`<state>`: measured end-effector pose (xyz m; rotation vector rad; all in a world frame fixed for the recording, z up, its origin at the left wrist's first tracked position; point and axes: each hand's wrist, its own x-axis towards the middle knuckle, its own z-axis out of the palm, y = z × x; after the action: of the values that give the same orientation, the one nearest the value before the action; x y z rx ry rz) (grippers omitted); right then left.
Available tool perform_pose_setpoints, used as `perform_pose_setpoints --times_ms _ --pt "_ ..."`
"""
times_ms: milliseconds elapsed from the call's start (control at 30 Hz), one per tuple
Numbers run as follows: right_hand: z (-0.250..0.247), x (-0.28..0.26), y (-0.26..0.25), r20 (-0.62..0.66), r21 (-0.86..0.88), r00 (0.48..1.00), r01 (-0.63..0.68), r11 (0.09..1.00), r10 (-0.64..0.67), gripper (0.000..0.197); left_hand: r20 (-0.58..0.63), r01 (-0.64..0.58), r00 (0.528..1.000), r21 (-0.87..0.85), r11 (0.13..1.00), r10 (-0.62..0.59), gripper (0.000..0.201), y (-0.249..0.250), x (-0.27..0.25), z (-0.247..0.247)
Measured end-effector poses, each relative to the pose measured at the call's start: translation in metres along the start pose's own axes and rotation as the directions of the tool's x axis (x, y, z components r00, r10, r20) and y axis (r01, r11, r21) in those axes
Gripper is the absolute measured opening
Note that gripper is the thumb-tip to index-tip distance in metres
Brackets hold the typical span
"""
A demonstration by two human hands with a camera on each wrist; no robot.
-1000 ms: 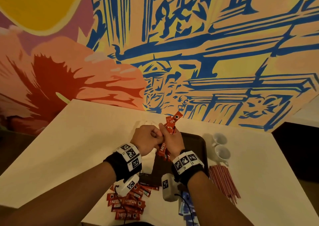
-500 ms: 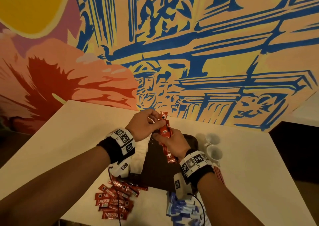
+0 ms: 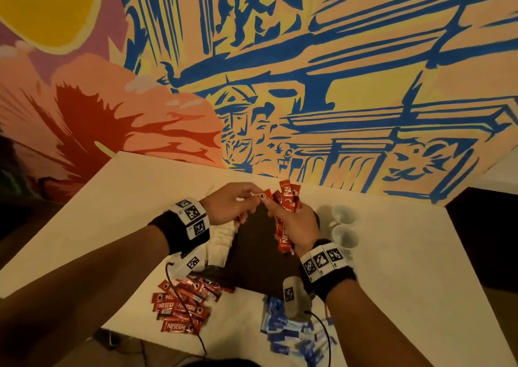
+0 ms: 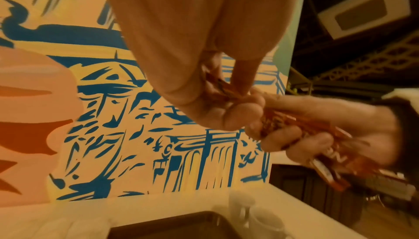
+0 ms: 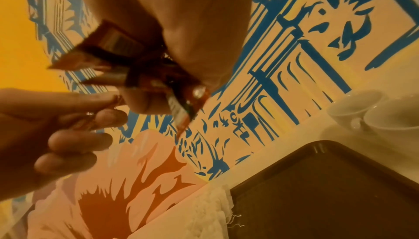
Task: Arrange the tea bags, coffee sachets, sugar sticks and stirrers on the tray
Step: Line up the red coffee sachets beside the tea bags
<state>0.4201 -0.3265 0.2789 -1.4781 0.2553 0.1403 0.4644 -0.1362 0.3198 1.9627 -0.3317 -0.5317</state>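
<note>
Above the pale rectangular worktop, under the painted mural, I hold both hands over the dark brown plastic tray, which looks bare where it shows. My right hand grips an upright bundle of red coffee sachets; my left hand pinches the tip of one sachet from that bundle. I judge I am squaring the sachets before laying them down. Next they need lowering flat onto the tray, ends aligned. The loose pile of red sachets and the blue sugar sticks lie near me off the tray, beside two small white cups.
</note>
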Motion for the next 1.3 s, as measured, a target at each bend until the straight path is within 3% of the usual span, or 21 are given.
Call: perform_pose_setpoints --times_ms 67,200,367,533,667,767,1067,1300 --pt "0.001 0.003 0.0 0.029 -0.013 1.0 -0.008 1.0 0.009 0.02 0.048 -0.002 0.999 0.067 0.998 -0.001 0.018 -0.003 -0.001 0.004" --pt "-0.002 0.012 0.007 -0.023 -0.056 0.996 -0.091 0.994 0.09 0.029 0.008 0.008 1.0 0.095 0.995 -0.009 0.038 -0.012 0.008 0.003" --pt "-0.005 0.025 0.015 -0.043 -0.007 0.98 -0.195 0.981 0.194 0.024 -0.041 -0.145 0.982 0.482 0.864 0.187 0.031 -0.034 0.029 -0.007" --pt "-0.008 0.046 0.025 -0.118 0.071 0.954 -0.269 0.961 0.276 0.023 -0.043 -0.172 0.97 0.566 0.806 0.237 0.03 -0.052 0.061 -0.017" --pt "-0.017 0.067 0.04 -0.229 0.108 0.914 -0.319 0.942 0.336 0.027 -0.18 0.005 0.977 0.554 0.832 0.114 0.036 -0.076 0.092 -0.025" --pt "-0.02 0.074 0.052 -0.26 0.097 0.903 -0.327 0.94 0.341 0.029 -0.187 0.091 0.982 0.571 0.816 0.021 0.033 -0.1 0.117 -0.027" --pt "-0.014 0.078 0.08 -0.28 0.057 0.851 -0.448 0.892 0.445 0.026 -0.06 0.116 0.992 0.758 0.642 -0.108 0.028 -0.157 0.181 0.0" --pt "-0.013 0.08 0.091 -0.286 0.038 0.844 -0.464 0.885 0.455 0.025 -0.049 0.125 0.989 0.791 0.599 -0.142 0.029 -0.176 0.214 0.009"
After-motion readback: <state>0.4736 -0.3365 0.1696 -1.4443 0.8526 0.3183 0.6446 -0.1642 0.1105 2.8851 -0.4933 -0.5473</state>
